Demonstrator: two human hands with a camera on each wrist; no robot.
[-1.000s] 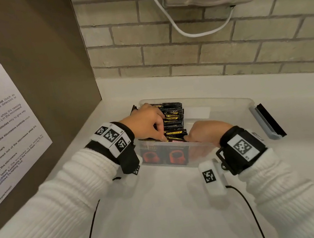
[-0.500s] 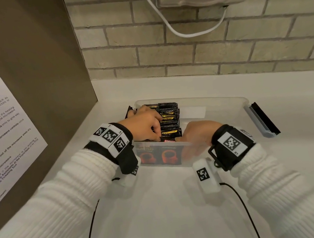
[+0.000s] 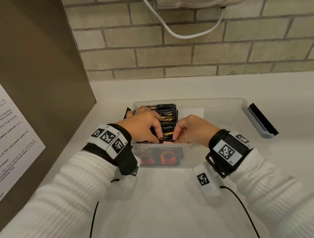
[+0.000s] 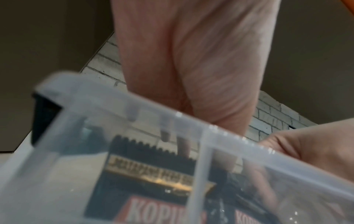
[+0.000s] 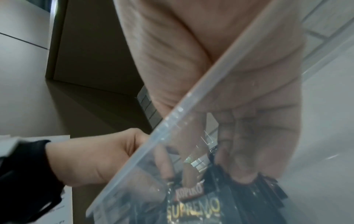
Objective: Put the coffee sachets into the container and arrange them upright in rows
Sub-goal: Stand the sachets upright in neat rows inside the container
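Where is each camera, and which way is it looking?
Head: worn on the head, looking forward and down at the counter; shows both sleeves, left hand and right hand in the container.
Left wrist: low outside the container, looking up along the left hand; a sachet shows through the wall.
Right wrist: low outside the container's wall, looking up along the right hand; the left hand shows too.
All three share the container and the sachets.
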